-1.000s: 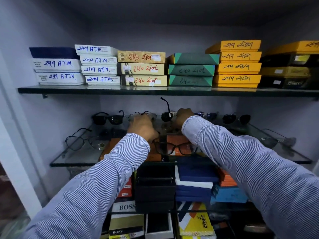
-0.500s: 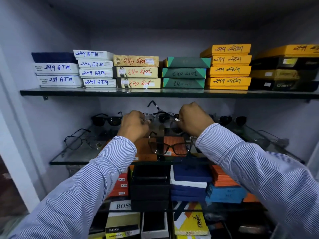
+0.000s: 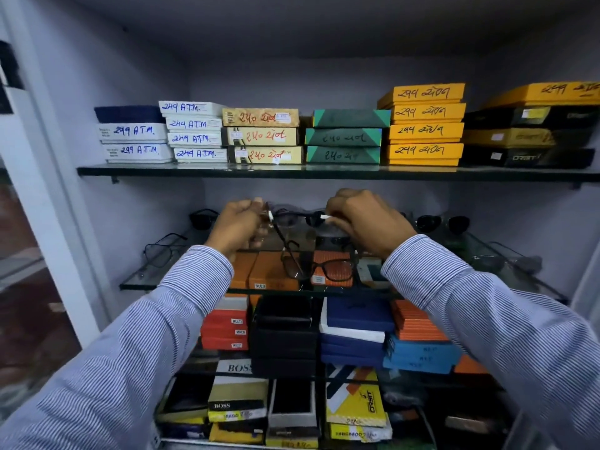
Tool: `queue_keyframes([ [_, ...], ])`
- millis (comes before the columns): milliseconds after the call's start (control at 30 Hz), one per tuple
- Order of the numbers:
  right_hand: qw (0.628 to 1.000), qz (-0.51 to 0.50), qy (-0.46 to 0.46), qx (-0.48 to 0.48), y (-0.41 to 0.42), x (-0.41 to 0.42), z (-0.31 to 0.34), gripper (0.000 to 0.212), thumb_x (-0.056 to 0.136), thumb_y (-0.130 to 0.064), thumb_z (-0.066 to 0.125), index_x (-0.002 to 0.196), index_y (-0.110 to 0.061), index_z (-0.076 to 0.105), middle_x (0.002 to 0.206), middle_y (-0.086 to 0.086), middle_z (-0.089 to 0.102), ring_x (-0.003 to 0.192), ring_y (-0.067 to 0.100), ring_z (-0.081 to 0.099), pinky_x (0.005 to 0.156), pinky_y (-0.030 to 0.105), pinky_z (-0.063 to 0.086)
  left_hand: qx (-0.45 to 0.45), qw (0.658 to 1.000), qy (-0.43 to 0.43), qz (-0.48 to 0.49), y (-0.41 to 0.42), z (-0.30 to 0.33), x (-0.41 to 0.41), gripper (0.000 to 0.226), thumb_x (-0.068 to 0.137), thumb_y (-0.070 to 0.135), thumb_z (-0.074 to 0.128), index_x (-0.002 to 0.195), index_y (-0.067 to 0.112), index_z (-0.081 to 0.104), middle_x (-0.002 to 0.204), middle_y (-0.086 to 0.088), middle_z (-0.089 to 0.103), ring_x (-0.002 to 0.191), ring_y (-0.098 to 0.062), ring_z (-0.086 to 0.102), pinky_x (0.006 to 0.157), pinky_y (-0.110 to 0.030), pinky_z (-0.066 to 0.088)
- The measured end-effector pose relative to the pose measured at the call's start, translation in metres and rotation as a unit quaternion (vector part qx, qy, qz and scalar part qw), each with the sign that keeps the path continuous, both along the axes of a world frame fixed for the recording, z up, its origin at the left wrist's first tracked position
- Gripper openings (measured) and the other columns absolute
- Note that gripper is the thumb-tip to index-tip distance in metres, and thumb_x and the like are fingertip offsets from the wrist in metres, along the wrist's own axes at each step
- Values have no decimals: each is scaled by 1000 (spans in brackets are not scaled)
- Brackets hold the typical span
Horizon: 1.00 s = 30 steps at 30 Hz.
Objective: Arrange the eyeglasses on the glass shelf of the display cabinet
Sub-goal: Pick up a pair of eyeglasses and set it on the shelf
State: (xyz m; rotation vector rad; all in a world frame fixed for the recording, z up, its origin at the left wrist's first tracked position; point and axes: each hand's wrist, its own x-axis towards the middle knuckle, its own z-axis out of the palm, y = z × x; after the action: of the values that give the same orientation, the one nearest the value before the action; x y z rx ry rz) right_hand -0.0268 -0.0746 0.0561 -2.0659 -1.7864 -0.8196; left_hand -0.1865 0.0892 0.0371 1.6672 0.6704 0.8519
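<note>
White cabinet, three shelf levels. Top shelf (image 3: 194,172) at 12 o'clock carries stacked labelled boxes (image 3: 425,125). Glass shelf (image 3: 139,282) sits mid-frame, more boxes visible through and below it. Left hand (image 3: 237,225) at 10 o'clock of centre, fingers curled closed, pinching the white-tipped temple of dark sunglasses (image 3: 298,217). Right hand (image 3: 363,219) at 2 o'clock of centre, also closed, pinching the other temple tip. Sunglasses held between both hands, just above the glass shelf toward its back, temples spread. Black-framed glasses (image 3: 324,267) lie on the shelf front at 6 o'clock of the hands, not held. Wire-frame glasses (image 3: 162,251) rest at 9 o'clock on the shelf. More sunglasses (image 3: 443,222) stand along the back at 3 o'clock. Both sleeves striped blue-white.
</note>
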Motion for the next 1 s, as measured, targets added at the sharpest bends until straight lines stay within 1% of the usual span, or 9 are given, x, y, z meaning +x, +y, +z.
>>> queue_keyframes([
  [67,999,35,-20,-19,-6,0,1,18,96,-24,60,109,-12,66,105,4,62,92,25,64,75,39,54,0,1000,25,-16,2,4,-7,36,104,39,47,111,14,72,103,-11,73,87,-24,64,62,-29,54],
  [167,993,80,-67,-53,-12,-3,3,19,94,-19,64,112,-14,67,109,5,63,95,23,63,76,37,55,32,993,79,-80,-4,9,-13,38,98,42,57,114,11,74,102,-7,81,93,-28,70,74,-34,55],
  [300,983,126,-116,-71,-17,-13,10,25,93,-14,62,118,-15,67,113,8,64,101,27,63,74,39,56,47,977,129,-164,-14,18,-12,28,86,37,73,106,19,76,93,-5,81,79,-17,73,64,-26,55],
  [400,974,163,-140,-65,-17,-16,15,27,89,-10,67,116,-11,70,113,12,66,99,32,66,69,42,57,28,964,144,-222,-19,23,-14,38,73,28,79,110,19,75,86,-6,79,74,-15,72,64,-25,57],
  [600,960,226,-159,-39,-16,-12,19,29,86,-15,61,111,-8,74,113,13,70,96,32,68,65,40,57,-22,951,143,-273,-25,25,-16,47,89,0,68,134,13,61,94,-8,74,74,-17,75,60,-28,59],
  [667,959,236,-158,-28,-14,-13,17,27,83,-9,68,110,-7,75,113,14,70,96,32,69,66,39,57,-35,951,134,-277,-24,28,-19,50,88,-4,67,135,13,59,95,-11,74,73,-19,76,60,-30,60],
  [867,969,236,-60,48,-10,-6,12,33,77,-1,79,109,-9,76,114,12,70,99,31,69,74,42,60,-53,969,96,-222,-30,32,-24,50,72,-4,74,119,13,67,89,-14,78,72,-23,77,68,-35,66],
  [933,970,217,19,113,-11,-8,14,22,79,-5,79,101,-10,78,102,7,74,85,15,69,71,36,61,-60,980,62,-181,-32,32,-28,52,66,-2,76,115,13,68,88,-14,79,68,-22,78,64,-33,65],
  [1000,963,147,146,170,-19,-15,14,14,84,-16,77,97,-16,77,92,-2,74,68,-6,59,68,19,57,-68,988,16,-135,-34,31,-32,54,61,-1,77,113,9,67,90,-15,79,68,-23,79,60,-32,64],
])
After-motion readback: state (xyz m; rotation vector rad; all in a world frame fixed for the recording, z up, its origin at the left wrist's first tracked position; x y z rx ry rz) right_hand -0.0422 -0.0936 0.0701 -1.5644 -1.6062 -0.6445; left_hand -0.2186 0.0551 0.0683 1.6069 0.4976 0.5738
